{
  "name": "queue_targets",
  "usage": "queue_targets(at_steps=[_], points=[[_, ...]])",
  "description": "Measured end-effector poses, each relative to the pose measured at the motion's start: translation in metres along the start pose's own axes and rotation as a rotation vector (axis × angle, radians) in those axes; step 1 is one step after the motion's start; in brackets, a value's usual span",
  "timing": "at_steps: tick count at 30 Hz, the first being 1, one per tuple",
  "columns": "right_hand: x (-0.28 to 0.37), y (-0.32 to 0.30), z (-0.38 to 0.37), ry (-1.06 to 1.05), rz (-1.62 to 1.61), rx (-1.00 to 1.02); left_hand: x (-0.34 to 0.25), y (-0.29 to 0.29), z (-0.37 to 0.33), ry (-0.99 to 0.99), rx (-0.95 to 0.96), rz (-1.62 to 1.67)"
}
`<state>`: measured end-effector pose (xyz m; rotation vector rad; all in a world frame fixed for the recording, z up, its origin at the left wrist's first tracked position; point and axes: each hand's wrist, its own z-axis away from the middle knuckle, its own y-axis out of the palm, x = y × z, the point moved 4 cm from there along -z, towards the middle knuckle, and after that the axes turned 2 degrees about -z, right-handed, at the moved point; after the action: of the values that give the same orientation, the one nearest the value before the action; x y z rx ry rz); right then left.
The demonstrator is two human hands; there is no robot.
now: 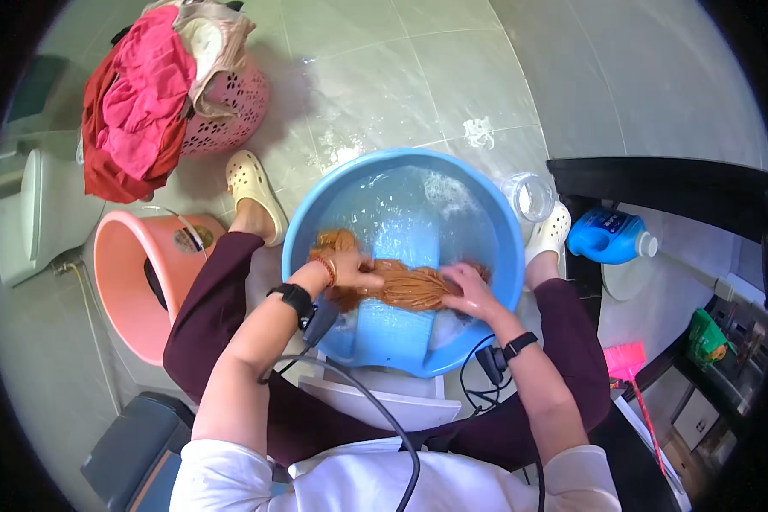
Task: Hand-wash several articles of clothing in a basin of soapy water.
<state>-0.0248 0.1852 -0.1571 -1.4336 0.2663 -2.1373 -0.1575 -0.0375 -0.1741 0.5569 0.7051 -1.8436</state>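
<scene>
Two hands, left hand (350, 275) and right hand (468, 293), clamped tight on twisted brown cloth (405, 287) over washboard (398, 282) inside blue basin (486, 222). Scrubbing or wringing step, probably; next, firmer twist, cloth kept low above soapy water (418, 200).

A round blue plastic basin (503, 256) is sitting at centre between the person's knees, and a twisted brown wet cloth (405, 286) is lying in it across a ribbed blue washboard (397, 333). The left hand (350, 275) is gripping the cloth at nine o'clock, the right hand (468, 290) at three. A pink perforated laundry basket (226, 107) heaped with clothes is standing at ten o'clock, a pink plastic bucket (124, 282) at nine, and a blue detergent bottle (606, 235) is lying at three.
</scene>
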Motion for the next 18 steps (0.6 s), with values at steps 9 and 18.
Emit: queue_targets(at_steps=[9, 18], points=[[0.053, 0.092, 0.026, -0.073, 0.406, -0.23, -0.045, 0.089, 0.021, 0.221, -0.601, -0.471], [0.035, 0.077, -0.048, 0.05, 0.513, -0.385, -0.029, 0.056, -0.032, -0.036, -0.99, -0.473]])
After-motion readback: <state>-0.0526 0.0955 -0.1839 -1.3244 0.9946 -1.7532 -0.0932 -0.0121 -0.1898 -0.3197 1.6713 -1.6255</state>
